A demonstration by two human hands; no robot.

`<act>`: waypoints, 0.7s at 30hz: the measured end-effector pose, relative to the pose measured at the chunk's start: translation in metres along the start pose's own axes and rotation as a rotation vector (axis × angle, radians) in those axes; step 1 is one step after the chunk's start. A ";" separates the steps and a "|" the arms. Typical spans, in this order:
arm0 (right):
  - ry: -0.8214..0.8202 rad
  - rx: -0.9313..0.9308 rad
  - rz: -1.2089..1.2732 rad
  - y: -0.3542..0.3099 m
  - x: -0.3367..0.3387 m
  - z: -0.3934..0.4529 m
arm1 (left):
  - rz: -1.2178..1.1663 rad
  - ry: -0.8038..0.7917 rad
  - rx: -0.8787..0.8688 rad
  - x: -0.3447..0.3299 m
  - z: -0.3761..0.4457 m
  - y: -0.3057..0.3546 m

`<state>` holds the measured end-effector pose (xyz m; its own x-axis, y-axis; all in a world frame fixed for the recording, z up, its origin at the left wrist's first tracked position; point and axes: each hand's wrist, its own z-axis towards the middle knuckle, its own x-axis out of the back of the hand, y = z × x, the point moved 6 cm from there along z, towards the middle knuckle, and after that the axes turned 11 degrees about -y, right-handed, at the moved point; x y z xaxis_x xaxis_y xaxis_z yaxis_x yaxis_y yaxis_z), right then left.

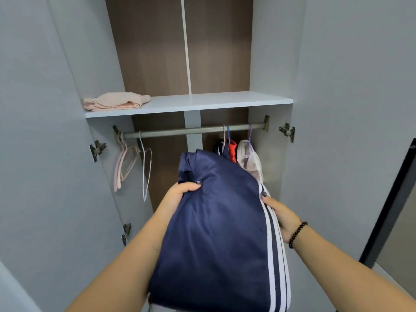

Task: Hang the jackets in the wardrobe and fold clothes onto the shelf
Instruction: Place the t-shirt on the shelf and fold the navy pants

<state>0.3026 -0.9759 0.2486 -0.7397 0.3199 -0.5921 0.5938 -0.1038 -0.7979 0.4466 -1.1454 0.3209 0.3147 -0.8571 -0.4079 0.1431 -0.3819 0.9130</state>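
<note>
A folded navy garment with white side stripes is held in front of the open wardrobe, below the shelf. My left hand grips its left edge with the thumb on top. My right hand grips its striped right edge; a dark bead bracelet sits on that wrist. The white shelf carries a folded pink garment at its left end. Under the shelf runs the hanging rail, with several jackets hung at its right end.
Empty pink and white hangers dangle at the rail's left end. Both grey wardrobe doors stand open on either side. A dark-framed panel leans at the far right.
</note>
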 end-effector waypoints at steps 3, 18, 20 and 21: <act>0.084 0.073 -0.014 -0.010 -0.016 0.023 | 0.092 0.118 -0.016 0.025 0.011 0.012; 0.397 0.486 -0.773 -0.224 -0.032 0.110 | 0.322 0.211 -0.227 0.035 0.143 0.082; 0.433 0.497 -0.788 -0.257 -0.023 0.127 | 0.364 0.186 -0.259 0.019 0.175 0.098; 0.449 0.507 -0.788 -0.276 -0.020 0.134 | 0.376 0.173 -0.284 0.010 0.191 0.108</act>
<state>0.1106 -1.0799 0.4652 -0.6124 0.7794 0.1321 -0.2871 -0.0636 -0.9558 0.2862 -1.2609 0.4160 0.5407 -0.8385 -0.0673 0.2327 0.0722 0.9699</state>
